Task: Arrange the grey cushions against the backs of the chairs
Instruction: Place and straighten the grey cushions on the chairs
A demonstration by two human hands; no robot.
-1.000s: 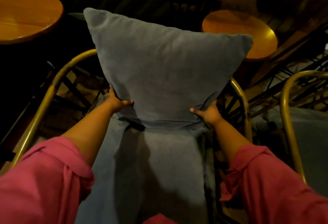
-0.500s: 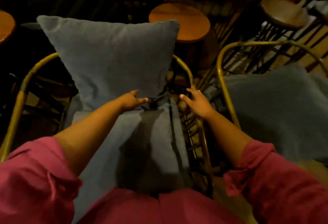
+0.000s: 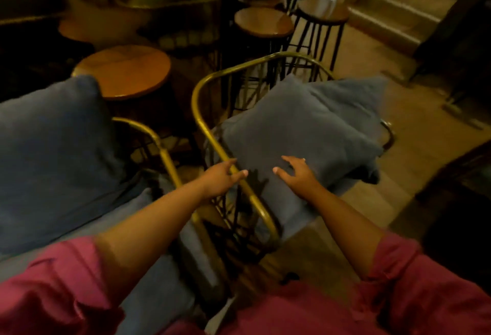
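Note:
A grey cushion [image 3: 50, 143] leans upright against the back of the left chair [image 3: 159, 143], above that chair's grey seat pad [image 3: 159, 268]. On the right chair [image 3: 202, 95], with its brass tube frame, a second grey cushion [image 3: 297, 130] lies flat on the seat. My left hand [image 3: 221, 178] hovers over the right chair's brass armrest, fingers apart, holding nothing. My right hand [image 3: 295, 172] is spread open just over the near part of the flat cushion; whether it touches is unclear.
A round wooden side table [image 3: 125, 69] stands behind the two chairs. Several wooden bar stools [image 3: 263, 22] on black legs crowd the back. Steps [image 3: 393, 13] rise at the far right. Bare floor [image 3: 425, 133] lies to the right of the right chair.
Both hands let go of the left cushion, which stays upright against the chair back. My view and both hands swung right to the second chair and its flat cushion.

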